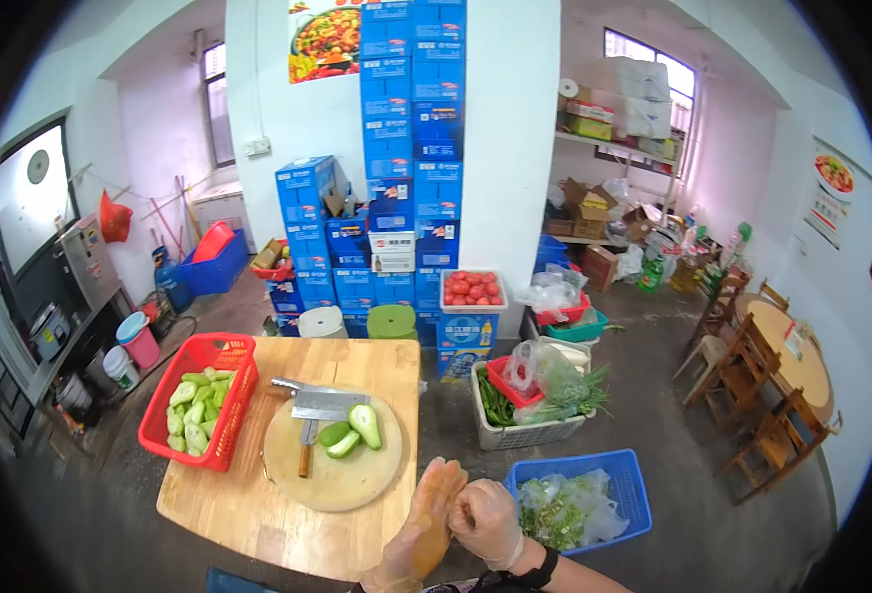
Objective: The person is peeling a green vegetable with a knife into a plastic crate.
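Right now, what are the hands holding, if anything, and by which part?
No held thing shows. The open left hand and curled right hand wear clear plastic gloves, close together; whether the right pinches anything cannot be told.

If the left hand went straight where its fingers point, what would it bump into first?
Probably the gray crate of vegetables, though depth is unclear: the left hand seems raised and might pass above it.

Looks like the prep area of a restaurant kitchen: a round cutting board with cleavers on a wooden bench, crates of vegetables, and stacked blue cartons. A dining table with chairs stands nearby.
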